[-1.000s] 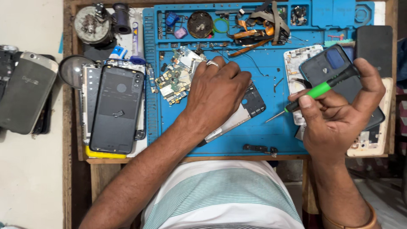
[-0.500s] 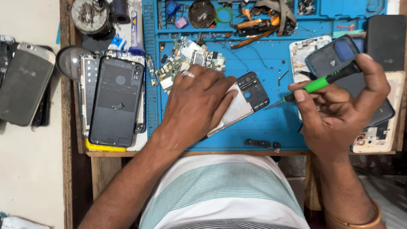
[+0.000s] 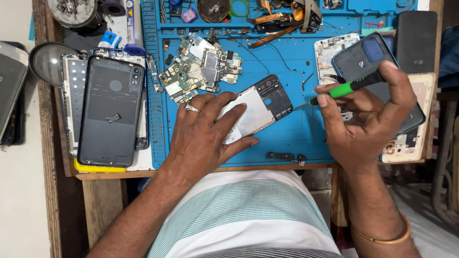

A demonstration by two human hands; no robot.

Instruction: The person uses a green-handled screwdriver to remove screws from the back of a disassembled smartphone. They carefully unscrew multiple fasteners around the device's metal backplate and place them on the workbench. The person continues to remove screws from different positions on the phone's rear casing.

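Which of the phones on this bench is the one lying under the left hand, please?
The opened phone in the middle of the blue mat, its silver inner plate showing. The left hand rests flat on it; the other phones lie untouched at the sides.

A blue work mat (image 3: 287, 138), a green-handled screwdriver (image 3: 345, 89), a black phone back (image 3: 111, 111), a green-and-white striped shirt (image 3: 244, 215).

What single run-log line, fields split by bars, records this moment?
left hand: flat on opened phone frame | right hand: holds green screwdriver, tip beside frame | surface: blue repair mat | nearby: circuit boards
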